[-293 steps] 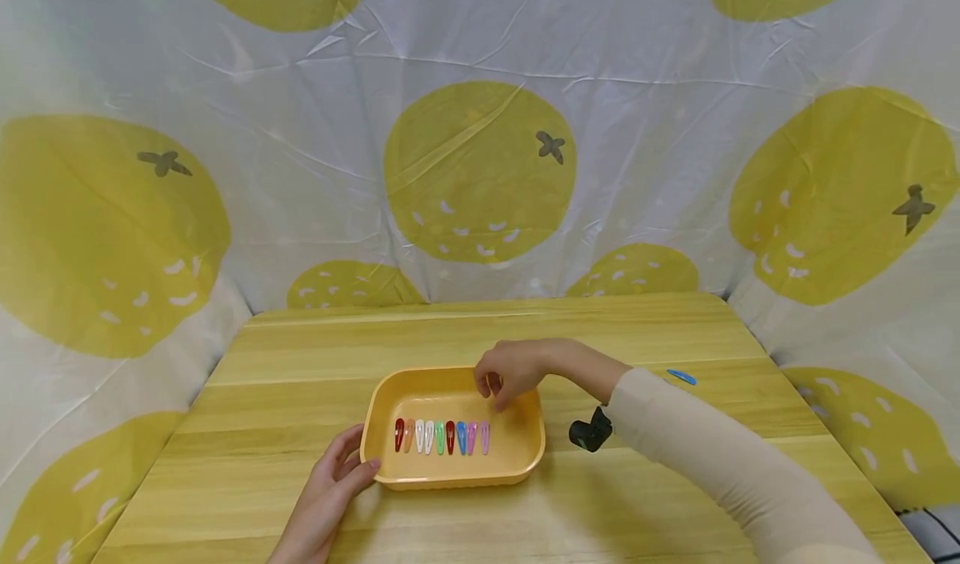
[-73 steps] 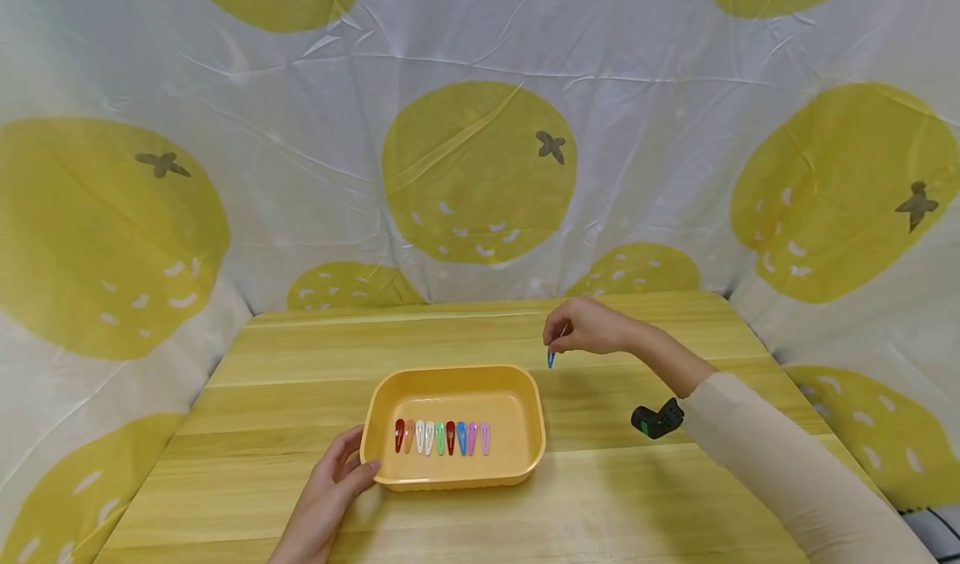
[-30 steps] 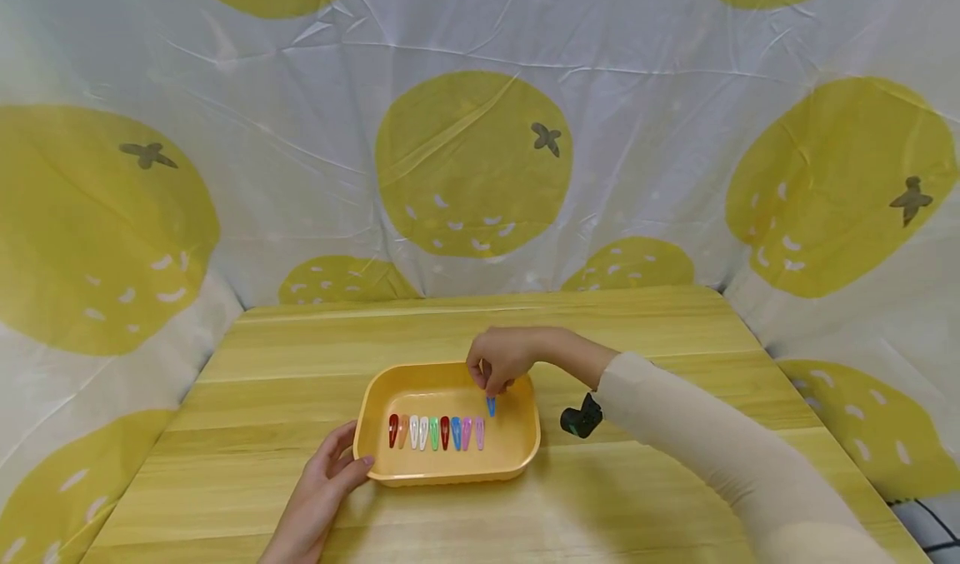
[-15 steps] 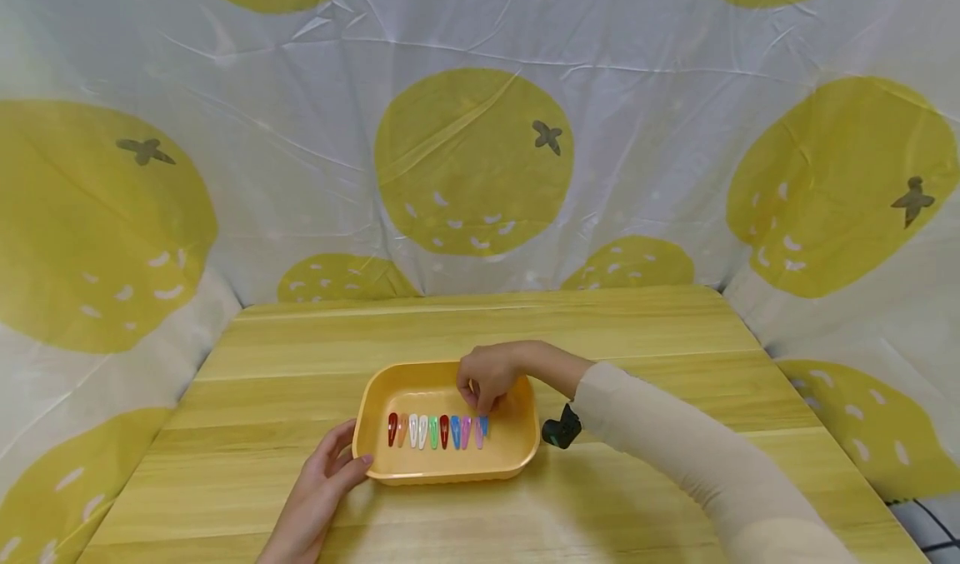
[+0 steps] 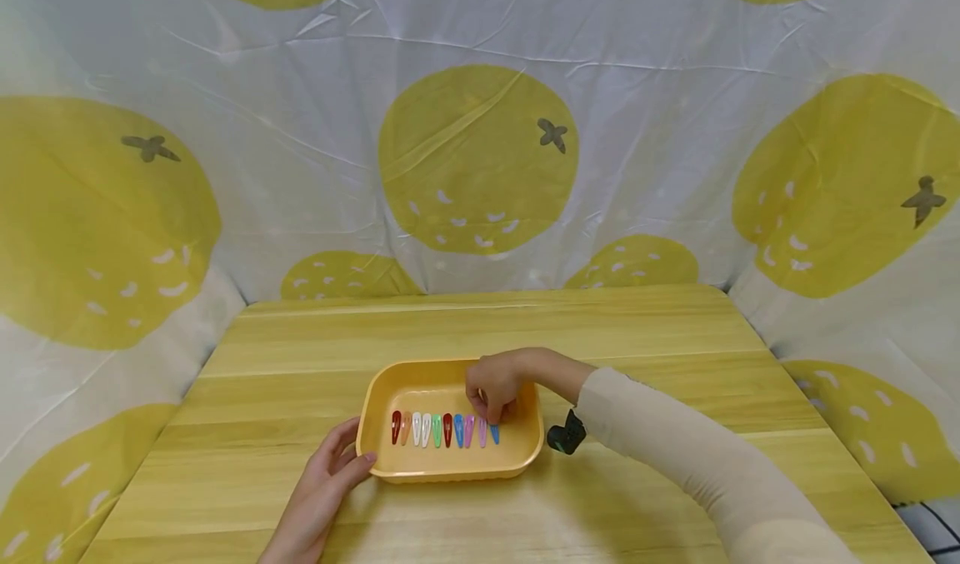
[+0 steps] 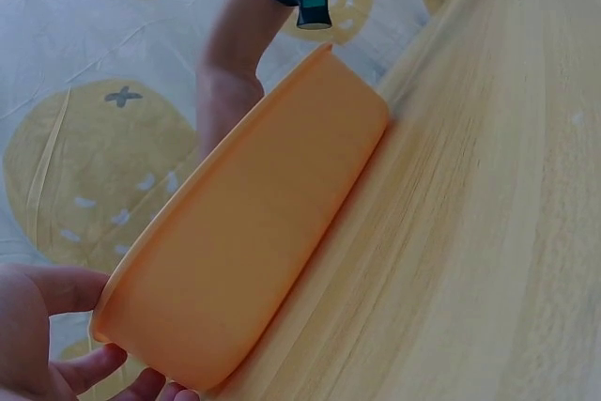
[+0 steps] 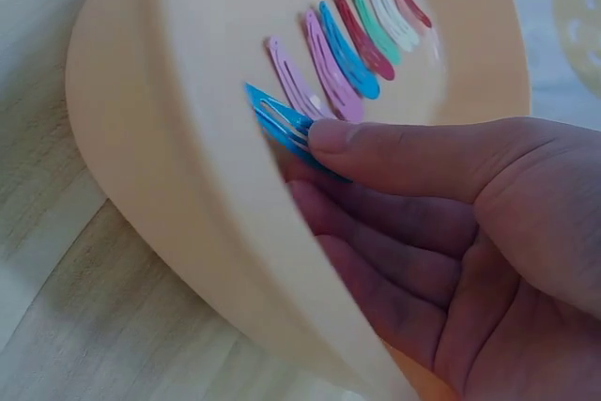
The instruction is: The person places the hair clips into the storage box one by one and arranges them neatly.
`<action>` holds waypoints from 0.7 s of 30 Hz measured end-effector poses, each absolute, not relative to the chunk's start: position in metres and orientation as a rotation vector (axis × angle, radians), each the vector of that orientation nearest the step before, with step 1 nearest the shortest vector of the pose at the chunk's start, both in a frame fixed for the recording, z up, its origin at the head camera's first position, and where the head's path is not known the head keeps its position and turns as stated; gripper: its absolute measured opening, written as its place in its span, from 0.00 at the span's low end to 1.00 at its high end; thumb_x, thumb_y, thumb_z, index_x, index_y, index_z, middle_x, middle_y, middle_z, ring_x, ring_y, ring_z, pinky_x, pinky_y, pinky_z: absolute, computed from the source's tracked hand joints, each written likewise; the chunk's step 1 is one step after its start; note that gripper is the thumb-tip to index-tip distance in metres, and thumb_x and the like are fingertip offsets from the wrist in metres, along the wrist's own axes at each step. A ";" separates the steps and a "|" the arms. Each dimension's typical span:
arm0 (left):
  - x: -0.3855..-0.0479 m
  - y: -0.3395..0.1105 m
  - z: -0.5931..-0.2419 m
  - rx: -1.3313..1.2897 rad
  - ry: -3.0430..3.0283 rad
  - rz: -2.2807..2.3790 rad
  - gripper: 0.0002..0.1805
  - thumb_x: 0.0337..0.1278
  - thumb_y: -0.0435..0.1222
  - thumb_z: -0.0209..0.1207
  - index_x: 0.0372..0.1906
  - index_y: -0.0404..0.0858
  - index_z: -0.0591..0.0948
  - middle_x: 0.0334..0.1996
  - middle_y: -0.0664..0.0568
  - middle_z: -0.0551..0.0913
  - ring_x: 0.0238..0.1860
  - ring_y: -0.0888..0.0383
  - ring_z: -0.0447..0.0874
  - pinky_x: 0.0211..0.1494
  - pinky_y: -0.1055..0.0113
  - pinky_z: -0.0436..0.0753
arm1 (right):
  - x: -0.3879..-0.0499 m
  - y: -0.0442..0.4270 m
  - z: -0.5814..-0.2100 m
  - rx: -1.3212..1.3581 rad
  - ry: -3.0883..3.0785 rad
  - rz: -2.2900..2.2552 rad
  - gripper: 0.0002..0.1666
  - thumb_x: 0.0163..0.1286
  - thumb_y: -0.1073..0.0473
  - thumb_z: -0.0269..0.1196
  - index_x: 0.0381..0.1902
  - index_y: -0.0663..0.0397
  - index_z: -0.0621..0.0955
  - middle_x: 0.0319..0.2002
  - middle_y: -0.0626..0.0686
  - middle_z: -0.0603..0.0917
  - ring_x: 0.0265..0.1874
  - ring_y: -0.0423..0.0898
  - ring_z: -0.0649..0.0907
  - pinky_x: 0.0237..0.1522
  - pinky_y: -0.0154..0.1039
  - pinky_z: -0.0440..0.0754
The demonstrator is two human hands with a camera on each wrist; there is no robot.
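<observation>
A yellow-orange plastic tray (image 5: 450, 469) stands on the wooden table. Inside it several snap hair clips (image 5: 437, 431) lie side by side in a row: red, orange, white, green, blue and pink. At the row's right end my right hand (image 5: 495, 385) pinches a blue hair clip (image 7: 282, 124) between thumb and fingers, beside a pink clip (image 7: 293, 82). Part of the blue clip is hidden under the thumb. My left hand (image 5: 327, 472) grips the tray's left rim, thumb on top; in the left wrist view its fingers (image 6: 89, 363) curl under the edge.
A black wrist camera (image 5: 566, 433) sits on the right wrist, just outside the tray's right wall. The wooden table (image 5: 300, 347) runs back to a white curtain (image 5: 645, 156) printed with large yellow fruit.
The blue clip was picked up from the table's right side and brought into the tray. My right hand has lowered it to the row's right end. The left hand keeps its grip.
</observation>
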State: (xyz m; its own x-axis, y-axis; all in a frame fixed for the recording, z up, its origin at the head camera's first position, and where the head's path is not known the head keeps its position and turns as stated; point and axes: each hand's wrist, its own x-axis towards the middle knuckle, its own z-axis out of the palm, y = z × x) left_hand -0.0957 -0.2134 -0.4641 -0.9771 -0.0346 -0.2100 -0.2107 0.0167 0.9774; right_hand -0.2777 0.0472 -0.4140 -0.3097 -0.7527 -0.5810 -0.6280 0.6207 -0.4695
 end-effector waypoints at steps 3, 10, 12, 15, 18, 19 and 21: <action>-0.096 -0.214 -0.464 -0.266 2.146 2.097 0.33 0.71 0.31 0.61 0.76 0.33 0.63 0.75 0.38 0.63 0.72 0.40 0.63 0.56 0.70 0.79 | -0.276 0.048 -0.414 -1.083 2.051 -0.186 0.12 0.66 0.67 0.73 0.25 0.50 0.84 0.20 0.46 0.82 0.18 0.39 0.75 0.23 0.31 0.75; -0.097 -0.214 -0.463 -0.280 2.142 2.085 0.33 0.71 0.32 0.61 0.76 0.34 0.63 0.75 0.39 0.63 0.72 0.41 0.63 0.56 0.70 0.78 | -0.273 0.048 -0.414 -1.081 2.097 -0.162 0.11 0.65 0.67 0.74 0.26 0.51 0.83 0.22 0.44 0.80 0.20 0.39 0.76 0.25 0.31 0.74; -0.097 -0.213 -0.463 -0.281 2.140 2.082 0.33 0.71 0.32 0.61 0.76 0.35 0.64 0.75 0.39 0.63 0.72 0.42 0.63 0.56 0.70 0.78 | -0.272 0.048 -0.415 -1.078 2.113 -0.161 0.12 0.64 0.67 0.74 0.26 0.51 0.83 0.22 0.44 0.80 0.20 0.39 0.76 0.25 0.31 0.75; -0.097 -0.214 -0.463 -0.281 2.136 2.085 0.33 0.71 0.32 0.61 0.76 0.34 0.64 0.75 0.39 0.63 0.72 0.42 0.63 0.56 0.70 0.78 | -0.271 0.048 -0.417 -1.088 2.144 -0.148 0.13 0.63 0.66 0.75 0.25 0.49 0.82 0.23 0.44 0.80 0.23 0.39 0.77 0.26 0.31 0.75; -0.097 -0.214 -0.464 -0.282 2.136 2.085 0.33 0.71 0.32 0.61 0.76 0.34 0.64 0.76 0.39 0.63 0.73 0.41 0.63 0.56 0.70 0.78 | -0.270 0.048 -0.418 -1.103 2.167 -0.132 0.14 0.62 0.65 0.76 0.24 0.48 0.81 0.24 0.43 0.79 0.25 0.39 0.77 0.27 0.31 0.74; -0.097 -0.214 -0.464 -0.283 2.137 2.085 0.33 0.71 0.32 0.61 0.76 0.34 0.64 0.76 0.39 0.63 0.73 0.41 0.63 0.56 0.70 0.78 | -0.270 0.048 -0.418 -1.109 2.173 -0.126 0.14 0.62 0.65 0.76 0.24 0.48 0.81 0.24 0.42 0.79 0.26 0.39 0.77 0.27 0.31 0.74; -0.096 -0.214 -0.463 -0.286 2.138 2.085 0.33 0.70 0.32 0.61 0.76 0.34 0.64 0.76 0.39 0.63 0.73 0.41 0.63 0.56 0.70 0.78 | -0.269 0.048 -0.419 -1.118 2.180 -0.120 0.15 0.61 0.65 0.77 0.24 0.47 0.81 0.24 0.42 0.79 0.26 0.39 0.77 0.27 0.31 0.73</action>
State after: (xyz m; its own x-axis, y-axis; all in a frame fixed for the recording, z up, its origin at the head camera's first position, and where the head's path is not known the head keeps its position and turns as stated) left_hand -0.0965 -0.2141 -0.4635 -0.9719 -0.0373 -0.2326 -0.2335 0.0205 0.9722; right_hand -0.2693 0.0480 -0.4191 -0.4036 -0.7489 -0.5256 -0.6869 0.6275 -0.3666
